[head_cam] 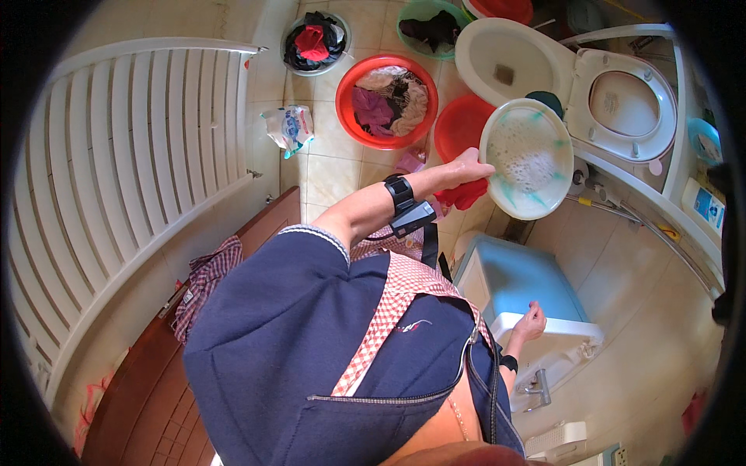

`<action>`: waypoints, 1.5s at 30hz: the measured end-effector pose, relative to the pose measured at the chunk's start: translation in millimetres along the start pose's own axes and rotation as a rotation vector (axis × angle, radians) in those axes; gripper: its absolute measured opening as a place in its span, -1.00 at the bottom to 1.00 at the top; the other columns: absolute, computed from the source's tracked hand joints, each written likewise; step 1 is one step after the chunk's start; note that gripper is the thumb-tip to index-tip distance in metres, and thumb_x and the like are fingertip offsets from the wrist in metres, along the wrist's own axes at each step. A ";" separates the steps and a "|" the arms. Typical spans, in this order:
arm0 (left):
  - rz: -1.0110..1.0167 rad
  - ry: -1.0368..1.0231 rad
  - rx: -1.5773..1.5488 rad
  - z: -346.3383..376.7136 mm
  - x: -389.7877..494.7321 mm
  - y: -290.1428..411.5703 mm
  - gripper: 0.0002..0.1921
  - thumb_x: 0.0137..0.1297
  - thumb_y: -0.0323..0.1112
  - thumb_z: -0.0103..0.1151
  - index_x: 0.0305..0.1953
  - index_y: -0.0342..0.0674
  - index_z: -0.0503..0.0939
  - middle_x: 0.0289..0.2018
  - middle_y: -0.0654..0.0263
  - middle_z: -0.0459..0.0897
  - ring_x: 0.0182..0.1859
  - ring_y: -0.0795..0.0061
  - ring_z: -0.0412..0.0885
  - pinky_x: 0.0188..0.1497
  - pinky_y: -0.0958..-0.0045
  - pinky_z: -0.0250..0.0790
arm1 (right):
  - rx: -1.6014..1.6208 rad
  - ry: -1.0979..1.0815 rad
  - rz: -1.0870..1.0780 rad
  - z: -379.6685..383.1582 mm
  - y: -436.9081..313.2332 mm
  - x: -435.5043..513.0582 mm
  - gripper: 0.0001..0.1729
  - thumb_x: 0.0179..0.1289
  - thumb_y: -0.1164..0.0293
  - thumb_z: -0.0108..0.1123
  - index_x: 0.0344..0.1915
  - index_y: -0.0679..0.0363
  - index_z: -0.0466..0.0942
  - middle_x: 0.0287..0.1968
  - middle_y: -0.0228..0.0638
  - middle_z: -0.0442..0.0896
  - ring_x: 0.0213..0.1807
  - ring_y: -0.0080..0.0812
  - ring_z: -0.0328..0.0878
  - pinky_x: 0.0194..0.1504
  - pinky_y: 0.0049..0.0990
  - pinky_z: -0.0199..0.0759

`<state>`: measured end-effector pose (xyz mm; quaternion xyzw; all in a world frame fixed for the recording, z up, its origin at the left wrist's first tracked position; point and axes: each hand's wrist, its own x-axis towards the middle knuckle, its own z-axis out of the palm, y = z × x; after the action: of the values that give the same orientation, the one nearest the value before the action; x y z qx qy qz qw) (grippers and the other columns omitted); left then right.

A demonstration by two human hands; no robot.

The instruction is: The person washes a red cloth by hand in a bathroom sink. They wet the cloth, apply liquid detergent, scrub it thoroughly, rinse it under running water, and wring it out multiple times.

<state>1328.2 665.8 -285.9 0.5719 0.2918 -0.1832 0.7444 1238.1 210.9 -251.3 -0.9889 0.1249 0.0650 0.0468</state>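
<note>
My left hand [473,165] grips the rim of a pale plastic basin [507,201] with green marks, raised off the floor beside the toilet. White suds and water [527,166] lie in it. Behind that hand is a red basin [460,125], partly hidden, and a red cloth [466,195] shows just below the hand. My right hand [529,322] is beside the white washbasin [562,331], fingers curled, with nothing visible in it. A metal faucet [539,387] stands near my right wrist.
A red basin of clothes [345,110], a smaller basin of dark clothes [348,43] and a green basin [411,17] stand on the tiles. A toilet [559,64], a plastic bag [289,129], a blue-topped cabinet [533,276] and a wooden door [145,378] surround me.
</note>
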 end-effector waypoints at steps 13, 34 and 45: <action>-0.038 0.113 0.003 -66.5 36.3 9.1 -0.72 0.10 -0.27 0.10 -0.26 -0.39 0.56 -0.36 0.27 0.61 -0.32 0.52 0.52 -0.25 0.50 0.37 | -0.112 0.015 -0.033 -11.7 -16.7 7.1 -0.77 0.14 0.24 0.15 -0.46 0.10 0.68 -0.46 -0.24 0.65 -0.35 -0.13 0.52 -0.29 -0.24 0.38; 0.105 -0.013 0.011 19.5 15.6 68.2 -0.58 -0.01 -0.30 0.17 -0.08 -0.38 0.56 -0.19 0.23 0.64 -0.13 0.47 0.55 -0.04 0.44 0.39 | 0.158 -0.092 -1.243 -20.5 -301.6 111.5 -0.73 0.02 0.58 0.05 -0.24 0.11 0.58 -0.34 -0.24 0.66 -0.36 -0.20 0.63 -0.33 -0.31 0.51; 0.081 0.031 -0.122 14.5 21.2 65.7 -0.62 -0.03 -0.29 0.21 -0.18 -0.42 0.59 -0.29 0.25 0.63 -0.20 0.52 0.54 -0.14 0.46 0.38 | 0.096 -0.028 -1.298 -23.5 -304.7 130.4 -0.63 -0.04 0.61 0.07 -0.20 0.04 0.60 -0.27 -0.34 0.68 -0.31 -0.23 0.60 -0.28 -0.30 0.49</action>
<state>1387.4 671.5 -248.1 0.5394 0.2903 -0.1258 0.7803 1443.2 470.8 -223.2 -0.8593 -0.4957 0.0308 0.1221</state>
